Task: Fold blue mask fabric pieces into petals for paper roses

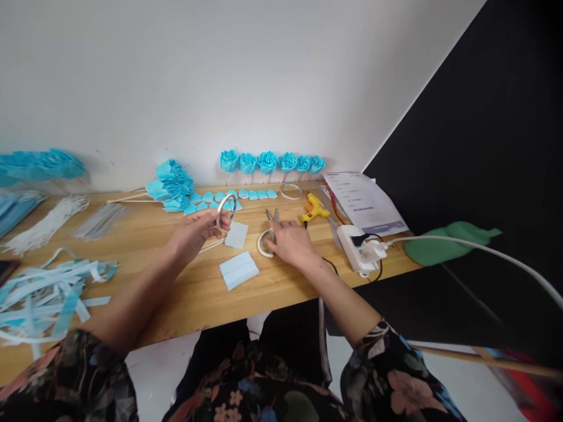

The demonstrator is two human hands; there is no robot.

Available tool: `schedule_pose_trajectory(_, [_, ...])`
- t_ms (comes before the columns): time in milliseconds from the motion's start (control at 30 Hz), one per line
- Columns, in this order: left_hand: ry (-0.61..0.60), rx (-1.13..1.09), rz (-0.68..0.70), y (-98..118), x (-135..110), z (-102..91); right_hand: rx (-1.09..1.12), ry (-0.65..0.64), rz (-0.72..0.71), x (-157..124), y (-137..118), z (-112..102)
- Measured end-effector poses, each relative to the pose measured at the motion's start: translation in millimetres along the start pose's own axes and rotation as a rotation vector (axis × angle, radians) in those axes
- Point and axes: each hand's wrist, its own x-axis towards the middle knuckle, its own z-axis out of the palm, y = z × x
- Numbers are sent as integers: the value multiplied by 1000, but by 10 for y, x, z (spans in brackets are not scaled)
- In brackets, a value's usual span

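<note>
Raised above the table, my left hand (200, 231) pinches a thin white ring (219, 214) with blue markings inside, like a narrow tape roll. Lower on the table, my right hand (290, 239) has its thumb and fingers closed at the right edge of a white roll of tape (261, 245). Scissors (272, 214) point away just beyond the right fingertips, their handles hidden by the hand. Between the hands lie a small pale-blue square (236, 235) and a larger folded pale-blue sheet (238, 270). Thin sticks (212, 245) lie beside the left hand.
Blue fabric roses (267, 162) stand along the wall, with more bunched at left (170, 184). Small blue folded pieces (253, 194) lie in rows. A yellow glue gun (315, 208), power strip (352, 249) and cable (479, 249) are at right; cut strips (48, 299) at left.
</note>
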Motion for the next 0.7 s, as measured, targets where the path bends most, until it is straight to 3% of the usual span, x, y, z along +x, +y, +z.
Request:
schedule_pose_trajectory(467, [-24, -119, 54, -38, 25, -6, -110, -22, 19, -253, 91, -27])
schedule_pose_trajectory(700, [-47, -132, 87, -30, 19, 5, -12, -1, 51, -143, 137, 40])
